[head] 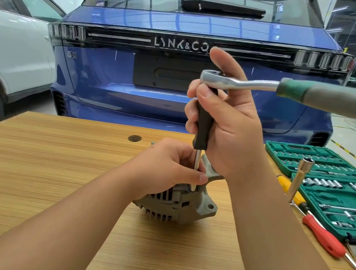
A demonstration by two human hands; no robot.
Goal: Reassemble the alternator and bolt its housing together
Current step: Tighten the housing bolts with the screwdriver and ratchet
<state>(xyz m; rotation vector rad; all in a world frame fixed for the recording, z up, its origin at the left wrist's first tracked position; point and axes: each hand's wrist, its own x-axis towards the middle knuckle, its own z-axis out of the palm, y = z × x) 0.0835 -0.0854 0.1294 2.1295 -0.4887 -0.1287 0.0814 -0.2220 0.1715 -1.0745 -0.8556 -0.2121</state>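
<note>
Head view, left hand covering alternator top, bolt unseen

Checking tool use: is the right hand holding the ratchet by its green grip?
No. The right hand holds the black extension under the ratchet head; the green grip sticks out free.

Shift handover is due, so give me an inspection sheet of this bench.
Surface: wooden table, a dark round mark near its far edge.
Job's things: alternator on the table; a black-handled driver stands on it with a ratchet on top.
Clutter: green socket set open at right; red screwdriver, yellow screwdriver, upright socket extension.
Grippers: left hand pinches the shaft on the alternator; right hand grips the driver handle.
Cables: nothing seen.
Surroundings: blue car behind, white car at left.
</note>
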